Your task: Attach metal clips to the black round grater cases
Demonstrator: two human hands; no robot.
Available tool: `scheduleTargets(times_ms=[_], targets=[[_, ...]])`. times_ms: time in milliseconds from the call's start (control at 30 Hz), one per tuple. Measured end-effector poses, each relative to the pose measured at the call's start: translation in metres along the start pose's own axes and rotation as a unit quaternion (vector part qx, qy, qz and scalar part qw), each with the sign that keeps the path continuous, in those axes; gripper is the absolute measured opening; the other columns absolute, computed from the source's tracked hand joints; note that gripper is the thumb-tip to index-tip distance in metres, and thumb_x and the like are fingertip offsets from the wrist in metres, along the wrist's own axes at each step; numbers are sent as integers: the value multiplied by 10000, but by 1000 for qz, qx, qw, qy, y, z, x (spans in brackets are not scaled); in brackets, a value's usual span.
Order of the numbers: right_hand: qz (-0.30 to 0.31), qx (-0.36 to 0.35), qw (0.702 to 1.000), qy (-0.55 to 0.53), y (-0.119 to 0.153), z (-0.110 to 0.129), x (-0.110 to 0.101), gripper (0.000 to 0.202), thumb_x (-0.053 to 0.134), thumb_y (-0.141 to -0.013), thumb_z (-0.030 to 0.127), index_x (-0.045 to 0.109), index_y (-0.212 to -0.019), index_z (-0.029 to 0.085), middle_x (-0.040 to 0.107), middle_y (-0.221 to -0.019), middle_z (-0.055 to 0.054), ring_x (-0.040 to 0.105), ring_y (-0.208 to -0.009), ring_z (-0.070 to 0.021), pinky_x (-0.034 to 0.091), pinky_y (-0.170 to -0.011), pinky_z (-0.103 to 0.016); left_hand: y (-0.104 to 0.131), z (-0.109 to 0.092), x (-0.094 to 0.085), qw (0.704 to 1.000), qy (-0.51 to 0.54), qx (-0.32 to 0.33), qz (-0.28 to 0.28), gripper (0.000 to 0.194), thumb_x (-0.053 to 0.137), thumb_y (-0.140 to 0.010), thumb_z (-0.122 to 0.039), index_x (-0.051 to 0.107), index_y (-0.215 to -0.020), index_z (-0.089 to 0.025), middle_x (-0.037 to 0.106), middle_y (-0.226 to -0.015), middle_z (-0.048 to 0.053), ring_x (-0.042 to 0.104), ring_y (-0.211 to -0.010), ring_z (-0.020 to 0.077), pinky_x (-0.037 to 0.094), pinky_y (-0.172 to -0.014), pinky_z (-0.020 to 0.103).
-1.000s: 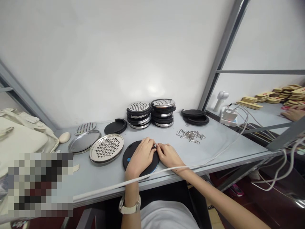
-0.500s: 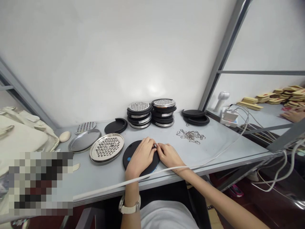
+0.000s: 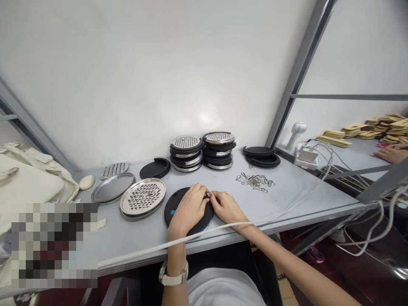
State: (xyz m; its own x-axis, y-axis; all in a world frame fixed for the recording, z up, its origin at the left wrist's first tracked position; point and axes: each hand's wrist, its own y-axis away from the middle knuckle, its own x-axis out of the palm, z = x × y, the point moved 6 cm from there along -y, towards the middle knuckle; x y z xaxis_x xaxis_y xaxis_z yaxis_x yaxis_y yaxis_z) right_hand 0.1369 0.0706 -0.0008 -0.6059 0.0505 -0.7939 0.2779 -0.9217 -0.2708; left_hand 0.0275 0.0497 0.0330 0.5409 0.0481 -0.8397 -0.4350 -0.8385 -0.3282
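Observation:
A black round disc [image 3: 174, 200] with a blue spot lies at the table's front edge. My left hand [image 3: 190, 209] rests across it, its fingers curled over the top and gripping near the right edge. My right hand [image 3: 227, 207] is closed in a pinch at that same edge, fingertips nearly meeting those of my left hand. Whatever is between the right fingertips is too small and hidden to name. To the left of the disc lies a round metal grater plate [image 3: 144, 197]. A loose heap of small metal clips [image 3: 256, 181] is spread to the right.
Two stacks of black holders with grater plates [image 3: 186, 154] stand by the wall. Black holders [image 3: 261, 156] lie behind the clips, another holder [image 3: 155, 168] farther left. A white cable [image 3: 219, 228] crosses in front of me. A co-worker's hand [image 3: 393, 153] shows at far right.
Almost nothing differs. My fingertips shift slightly at the disc's edge, and a glint of metal seen there earlier is now mostly covered.

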Motion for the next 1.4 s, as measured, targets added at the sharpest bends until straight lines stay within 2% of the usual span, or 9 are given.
scheduleTargets(times_ms=[400,900,1033,1200,1400], targets=[[-6,4,1000,-26,0,-2,-1,350,342,-945,212,583,-692,187,707,-715,-57,629,-649,-159,348,-603,-234,0,2,2,1000,18,-8,1,143,442,-916,-132,554,-980,-194,535,-982,45,509,-975,208,437,-901,359],[1,-3,1000,27,-1,2,0,375,344,-968,213,639,-738,185,738,-768,-86,666,-715,-188,329,-644,-259,0,5,0,1000,-17,-9,-12,170,412,-927,-124,563,-965,-189,528,-995,51,509,-988,210,439,-907,371],[5,1,999,35,0,2,0,368,341,-975,209,658,-790,179,744,-800,-92,676,-742,-196,337,-655,-258,0,2,-3,1000,12,-12,-14,157,432,-896,-107,551,-951,-194,536,-971,47,523,-965,209,443,-889,364],[13,7,999,36,0,1,0,344,353,-968,188,664,-823,166,748,-845,-99,682,-753,-192,347,-646,-248,-2,-5,-2,997,81,1,8,219,454,-837,-57,549,-963,-208,572,-903,19,549,-841,172,463,-815,308],[16,3,999,34,-1,3,-1,357,338,-982,204,669,-853,172,749,-845,-85,681,-767,-183,352,-657,-242,1,-4,-5,998,59,-17,-6,215,505,-840,-112,538,-1025,-216,556,-1004,31,545,-919,186,446,-893,344]])
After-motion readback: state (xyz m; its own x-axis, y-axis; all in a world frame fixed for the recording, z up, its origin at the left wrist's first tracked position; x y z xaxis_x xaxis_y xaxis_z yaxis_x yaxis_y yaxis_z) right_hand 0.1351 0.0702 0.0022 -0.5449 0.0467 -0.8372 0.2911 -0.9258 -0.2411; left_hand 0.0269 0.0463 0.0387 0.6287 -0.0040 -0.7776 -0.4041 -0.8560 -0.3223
